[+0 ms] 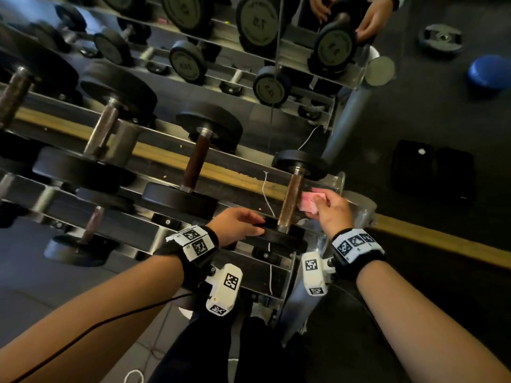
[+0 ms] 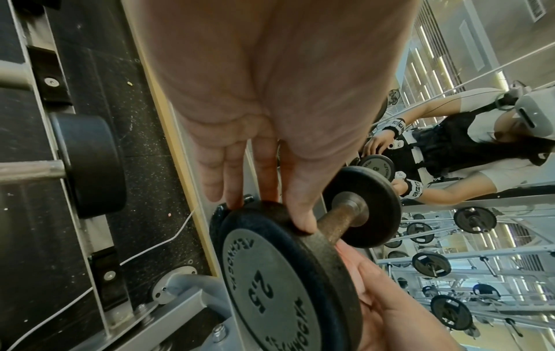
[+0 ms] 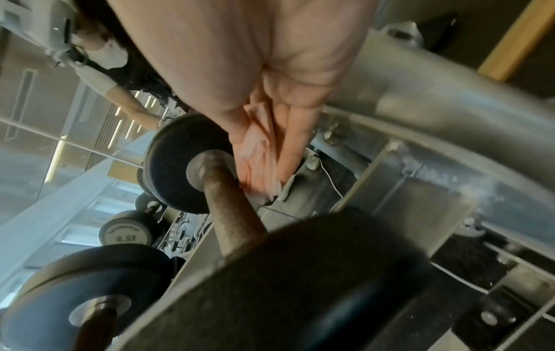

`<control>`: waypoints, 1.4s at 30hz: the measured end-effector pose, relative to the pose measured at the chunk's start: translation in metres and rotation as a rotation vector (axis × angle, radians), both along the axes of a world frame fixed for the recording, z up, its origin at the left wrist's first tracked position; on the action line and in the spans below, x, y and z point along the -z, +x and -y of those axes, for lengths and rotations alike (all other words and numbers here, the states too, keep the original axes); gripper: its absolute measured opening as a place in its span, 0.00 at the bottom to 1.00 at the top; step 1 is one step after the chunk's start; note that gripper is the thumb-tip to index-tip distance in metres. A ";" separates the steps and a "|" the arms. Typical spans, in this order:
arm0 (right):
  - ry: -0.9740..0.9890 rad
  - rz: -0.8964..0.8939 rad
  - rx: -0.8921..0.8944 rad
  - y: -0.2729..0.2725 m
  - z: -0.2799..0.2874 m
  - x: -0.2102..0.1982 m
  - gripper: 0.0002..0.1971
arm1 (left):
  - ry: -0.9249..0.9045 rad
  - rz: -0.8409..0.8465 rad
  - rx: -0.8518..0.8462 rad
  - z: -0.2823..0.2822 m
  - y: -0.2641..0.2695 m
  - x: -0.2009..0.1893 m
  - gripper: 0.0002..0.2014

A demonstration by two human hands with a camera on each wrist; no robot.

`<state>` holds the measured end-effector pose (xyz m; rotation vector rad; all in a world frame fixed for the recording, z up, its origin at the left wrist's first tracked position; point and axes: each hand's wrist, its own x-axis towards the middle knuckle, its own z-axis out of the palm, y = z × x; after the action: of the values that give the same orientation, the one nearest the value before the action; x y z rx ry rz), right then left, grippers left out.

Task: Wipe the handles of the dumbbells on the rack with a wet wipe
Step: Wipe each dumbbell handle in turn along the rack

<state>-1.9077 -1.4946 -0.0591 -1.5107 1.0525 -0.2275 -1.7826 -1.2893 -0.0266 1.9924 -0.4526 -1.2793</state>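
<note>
The rack's [image 1: 359, 211] right end holds a small dumbbell with a rusty handle [image 1: 290, 200] and black plates. My left hand [image 1: 255, 225] grips the rim of its near plate [image 1: 284, 239], marked 2.5 in the left wrist view [image 2: 264, 292], with the thumb [image 2: 300, 213] over the edge. My right hand [image 1: 318, 203] pinches a folded pink wet wipe [image 1: 309, 201] against the right side of the handle. In the right wrist view the wipe [image 3: 258, 161] lies along my fingers just behind the handle [image 3: 231, 204], near the far plate [image 3: 177, 161].
Larger dumbbells [image 1: 193, 164] fill the rack to the left, with another tier below [image 1: 80, 244]. A mirror behind shows the rack and me. A thin white cord [image 1: 266, 194] hangs by the handle. On the floor to the right lie a blue ball [image 1: 489, 73], a weight plate [image 1: 439, 38] and black pads [image 1: 431, 167].
</note>
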 end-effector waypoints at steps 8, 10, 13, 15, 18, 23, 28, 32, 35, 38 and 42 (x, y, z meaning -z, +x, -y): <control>0.063 0.127 -0.082 -0.008 -0.024 0.012 0.16 | 0.018 0.005 0.037 0.002 0.003 -0.001 0.10; 0.133 0.158 -0.107 -0.019 -0.026 0.014 0.14 | 0.020 -0.002 0.037 0.002 0.004 -0.001 0.10; 0.206 0.150 -0.061 -0.030 -0.017 0.017 0.16 | 0.006 -0.041 0.002 0.002 0.005 0.000 0.11; 0.177 0.086 0.026 -0.027 -0.007 0.021 0.14 | -0.007 -0.067 -0.012 0.003 0.006 0.000 0.12; 0.189 0.077 0.020 -0.007 -0.005 0.021 0.15 | -0.024 -0.093 -0.028 0.004 0.007 0.000 0.13; 0.303 0.125 -0.039 0.004 -0.018 0.022 0.21 | -0.054 -0.150 -0.090 0.002 0.004 0.001 0.13; 0.315 0.191 -0.183 -0.027 -0.020 0.012 0.26 | -0.061 -0.163 -0.093 0.002 0.005 0.000 0.13; 0.305 0.206 -0.044 -0.026 -0.006 0.008 0.31 | -0.066 -0.184 -0.097 0.002 0.005 0.001 0.13; 0.282 0.197 0.043 -0.006 -0.001 0.012 0.32 | -0.079 -0.197 -0.100 0.001 0.004 0.003 0.13; 0.300 0.215 0.004 0.009 -0.003 0.019 0.32 | -0.089 -0.210 -0.117 0.000 0.003 0.005 0.12; 0.406 0.283 0.114 0.014 -0.007 0.026 0.17 | -0.091 -0.218 -0.142 0.000 0.002 0.006 0.12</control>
<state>-1.8937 -1.4878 -0.0848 -1.0212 0.8937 -0.2795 -1.7808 -1.2892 -0.0328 1.7530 -0.2550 -1.3432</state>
